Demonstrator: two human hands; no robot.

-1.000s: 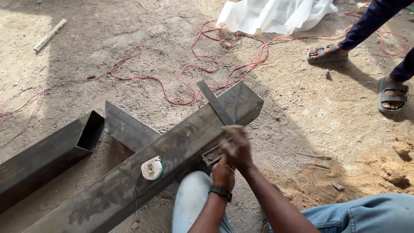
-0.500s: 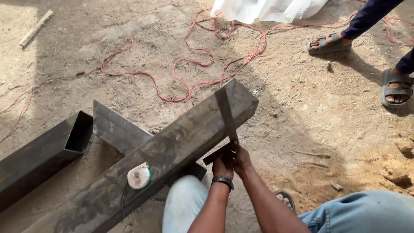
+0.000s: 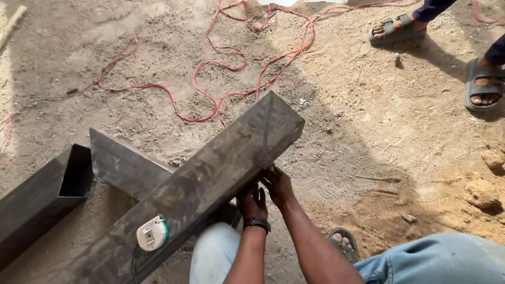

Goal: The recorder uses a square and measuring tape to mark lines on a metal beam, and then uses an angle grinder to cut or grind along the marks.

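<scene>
A long dark square steel tube (image 3: 210,179) lies slantwise on the sandy ground, its end toward the upper right. The thin blade of a metal square (image 3: 266,123) lies across the tube's top face close to that end. My left hand (image 3: 252,202), with a black watch on its wrist, and my right hand (image 3: 277,185) are side by side against the tube's near side, fingers curled on the square's stock, which is mostly hidden. A white and green tape measure (image 3: 151,233) rests on the tube lower down.
A second open-ended steel tube (image 3: 42,194) and a slanted steel piece (image 3: 123,163) lie to the left. Red cable (image 3: 221,68) loops over the dirt behind. Another person's sandalled feet (image 3: 392,29) stand at the top right. My own sandalled foot (image 3: 342,243) is near my knees.
The square's blade has gone from lying askew on the tube to sitting straight across its end. Both hands have dropped from the top edge to the near side.
</scene>
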